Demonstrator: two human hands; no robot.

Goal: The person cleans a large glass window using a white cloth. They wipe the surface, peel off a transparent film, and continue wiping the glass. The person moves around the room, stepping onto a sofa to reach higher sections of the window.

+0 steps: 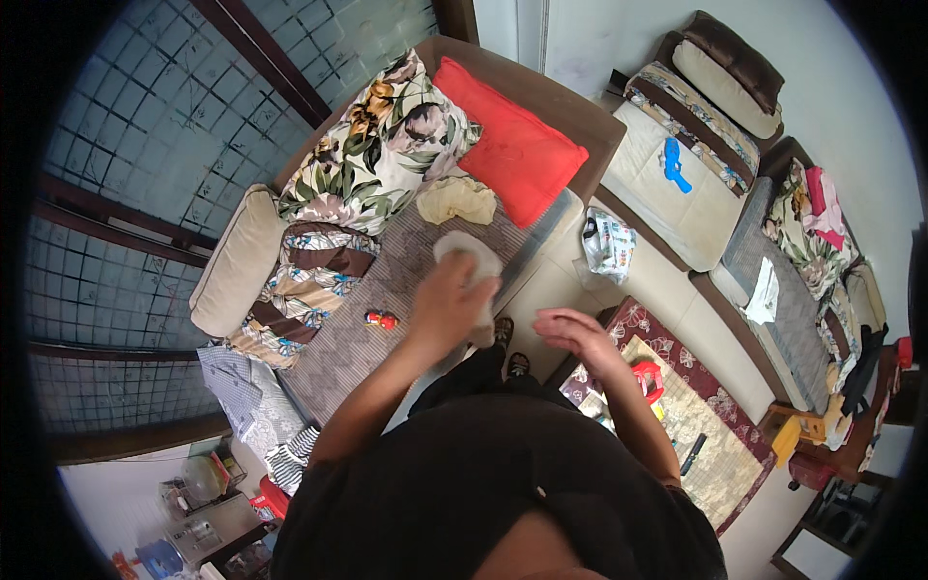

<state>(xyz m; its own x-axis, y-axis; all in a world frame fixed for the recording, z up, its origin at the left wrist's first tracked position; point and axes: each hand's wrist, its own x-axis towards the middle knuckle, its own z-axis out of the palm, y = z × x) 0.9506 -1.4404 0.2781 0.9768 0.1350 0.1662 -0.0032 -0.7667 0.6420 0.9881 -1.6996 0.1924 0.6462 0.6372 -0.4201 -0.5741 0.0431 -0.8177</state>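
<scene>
My left hand [447, 304] is over the sofa seat, with its fingers and thumb around a pale beige cloth-like item [476, 254]. Motion blurs both, so the item's exact kind is unclear. A crumpled cream cloth [457, 200] lies just beyond, against a floral pillow [377, 152] and a red cushion [515, 141]. To the left, a small red toy figure [381, 320] rests on the striped seat cover [341, 341]. My right hand [576, 339] hangs in the air beside the coffee table, palm turned inward, holding nothing.
The coffee table [714, 464] carries a red plastic item [649, 382] and a black remote-like object [694, 454]. A plastic bag [609, 246] stands on the tiled floor. Across the room, a blue toy gun [676, 166] lies on another sofa. A beige bolster [239, 261] leans at the left.
</scene>
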